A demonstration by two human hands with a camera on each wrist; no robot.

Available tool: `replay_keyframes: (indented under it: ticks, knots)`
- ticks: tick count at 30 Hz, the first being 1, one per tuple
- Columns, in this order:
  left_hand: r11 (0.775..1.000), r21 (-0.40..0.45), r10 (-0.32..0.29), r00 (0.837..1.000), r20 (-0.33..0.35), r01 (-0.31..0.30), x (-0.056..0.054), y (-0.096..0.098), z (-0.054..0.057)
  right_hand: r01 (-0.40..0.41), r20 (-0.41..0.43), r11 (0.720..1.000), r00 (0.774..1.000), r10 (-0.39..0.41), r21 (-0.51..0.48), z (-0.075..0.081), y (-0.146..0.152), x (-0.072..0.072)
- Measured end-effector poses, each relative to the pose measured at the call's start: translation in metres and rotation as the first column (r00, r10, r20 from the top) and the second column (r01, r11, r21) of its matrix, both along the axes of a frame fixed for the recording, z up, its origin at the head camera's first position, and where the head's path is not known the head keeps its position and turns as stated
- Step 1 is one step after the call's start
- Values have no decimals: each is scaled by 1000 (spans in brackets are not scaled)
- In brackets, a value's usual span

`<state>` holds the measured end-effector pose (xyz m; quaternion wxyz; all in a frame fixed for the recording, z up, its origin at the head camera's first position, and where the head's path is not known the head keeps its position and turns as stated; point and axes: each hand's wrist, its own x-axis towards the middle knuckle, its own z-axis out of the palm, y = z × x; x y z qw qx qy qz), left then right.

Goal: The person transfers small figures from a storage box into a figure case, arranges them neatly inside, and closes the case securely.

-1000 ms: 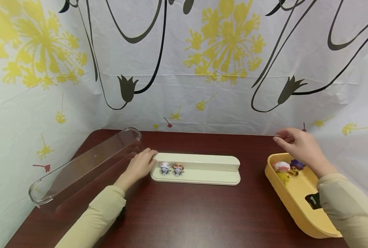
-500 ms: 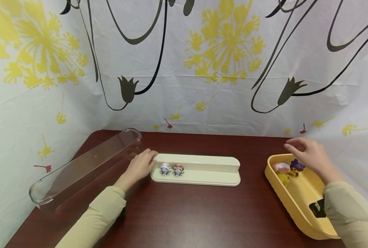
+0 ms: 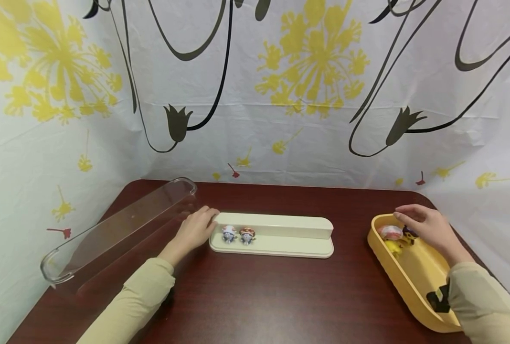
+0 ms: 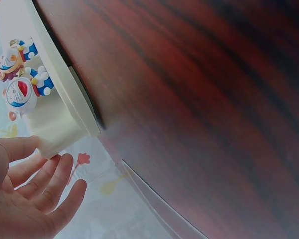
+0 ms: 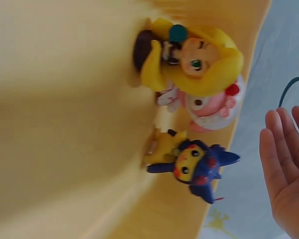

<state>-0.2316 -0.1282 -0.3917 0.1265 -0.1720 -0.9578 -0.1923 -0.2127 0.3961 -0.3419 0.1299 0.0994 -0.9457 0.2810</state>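
My left hand (image 3: 195, 227) holds the left end of a cream display stand (image 3: 289, 246), thumb and fingers about its raised step in the left wrist view. Two small figurines stand at that end: one white-capped (image 4: 21, 92), one with a brown ruffled head (image 4: 10, 62). On the right, my right hand (image 3: 429, 227) hovers over the far end of a yellow box (image 3: 394, 277), fingers extended and holding nothing. Grouped in the box are a yellow-haired girl figurine (image 5: 204, 59), a pink-and-white figurine (image 5: 209, 112) and a yellow figurine in a dark blue hat (image 5: 194, 164).
A long clear plastic cover (image 3: 122, 229) lies slantwise at the table's left. A black device (image 3: 440, 300) sits at my right wrist, over the box. Behind the dark red wooden table (image 3: 298, 296) hangs a flower-patterned sheet (image 3: 238, 134).
My right hand has lowered and shifted slightly right, closer to the figurines in the yellow box, partly covering the dark blue hat. The left hand and the stand stay in place.
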Motion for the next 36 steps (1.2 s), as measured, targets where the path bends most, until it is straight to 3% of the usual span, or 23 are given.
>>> replay_keyframes:
  ticks: [7, 12, 24, 36]
  knots:
    - [1000, 7, -2, 1000, 2, 2, 0, 0, -1, -33, 101, 997, 994, 40, -66, -13, 7, 1]
    - [1000, 6, -1, 1000, -3, 1, -1, 0, -1, -27, 145, 998, 989, 34, -55, -18, 9, 2]
    - [1000, 6, -3, 1000, -3, 3, 0, 0, -1, -26, 124, 996, 992, 37, -90, -25, 9, 7]
    - [1000, 11, -1, 1000, -6, 1, -1, -1, -3, 3, 124, 998, 992, 4, -57, -27, 14, 11]
